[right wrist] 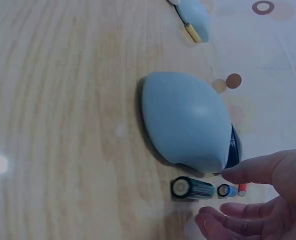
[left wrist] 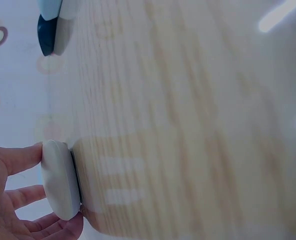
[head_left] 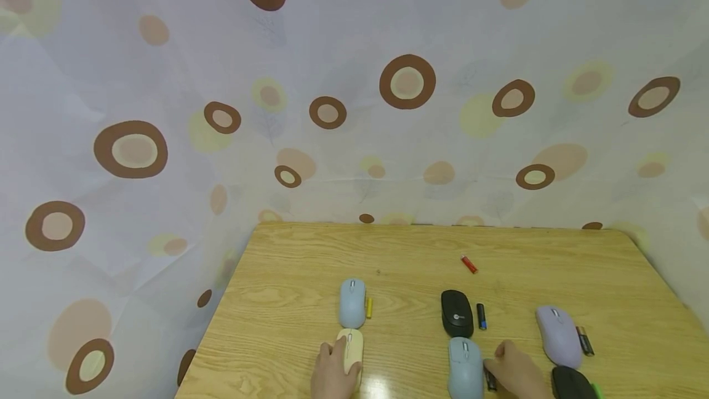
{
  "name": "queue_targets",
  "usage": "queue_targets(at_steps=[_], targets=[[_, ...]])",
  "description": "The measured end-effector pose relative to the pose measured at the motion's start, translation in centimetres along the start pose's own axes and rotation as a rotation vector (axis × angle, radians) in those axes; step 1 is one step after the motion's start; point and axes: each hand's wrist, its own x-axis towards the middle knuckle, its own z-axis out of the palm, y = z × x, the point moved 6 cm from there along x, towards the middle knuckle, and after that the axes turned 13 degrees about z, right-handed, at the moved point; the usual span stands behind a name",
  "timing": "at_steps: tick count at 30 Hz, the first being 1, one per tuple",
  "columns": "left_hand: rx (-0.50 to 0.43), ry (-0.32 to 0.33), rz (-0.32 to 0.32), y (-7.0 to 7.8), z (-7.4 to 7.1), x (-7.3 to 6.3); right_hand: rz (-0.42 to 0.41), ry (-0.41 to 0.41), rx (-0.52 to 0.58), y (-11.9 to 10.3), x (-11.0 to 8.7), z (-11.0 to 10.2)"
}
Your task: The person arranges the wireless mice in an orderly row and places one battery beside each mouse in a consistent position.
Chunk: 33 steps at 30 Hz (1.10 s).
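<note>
Cream mouse (head_left: 351,350): pale yellow, smooth rounded shell, scroll wheel on top – low on the surface (head_left: 310,263), just below a light blue mouse (head_left: 352,303).
Left hand (head_left: 332,374): cupped round the cream mouse, fingers and thumb on its sides.
Right hand (head_left: 517,371): fingers relaxed and straight, gripping nothing – just beside a dark battery (head_left: 490,379).
Grey-blue mouse (head_left: 465,368): left of that battery, close to the near edge.
Edges: cream mouse well in from the left edge.
Open room: bare wood toward the far edge, only a red battery (head_left: 468,264) there.
</note>
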Motion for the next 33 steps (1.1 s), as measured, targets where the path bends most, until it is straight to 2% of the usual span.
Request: queue_targets(at_steps=[6, 8, 12, 18, 22, 26, 33], targets=[[0.012, 0.001, -0.008, -0.1, 0.0, 0.0, -0.14, 0.078, 0.103, -2.6, -0.4, -3.5], [0.016, 0.0, -0.005, 0.0, 0.0, 0.0, -0.195, 0.127, 0.121, -3.6, -0.4, -4.7], [0.02, 0.003, 0.0, 0.1, -0.1, -0.1, -0.289, 0.219, 0.086, -5.5, -0.2, -6.6], [0.021, 0.0, -0.005, 0.1, -0.1, -0.1, -0.444, 0.354, 0.037, -8.1, 1.1, -7.9], [0.018, -0.002, -0.001, 0.2, -0.2, -0.1, -0.514, 0.431, 0.033, -9.2, 2.6, -8.1], [0.016, -0.004, 0.002, 0.2, -0.2, -0.1, -0.524, 0.437, 0.014, -9.6, 4.6, -7.8], [0.026, 0.006, -0.004, 0.2, -0.1, -0.1, -0.496, 0.372, -0.013, -9.4, 7.7, -6.7]])
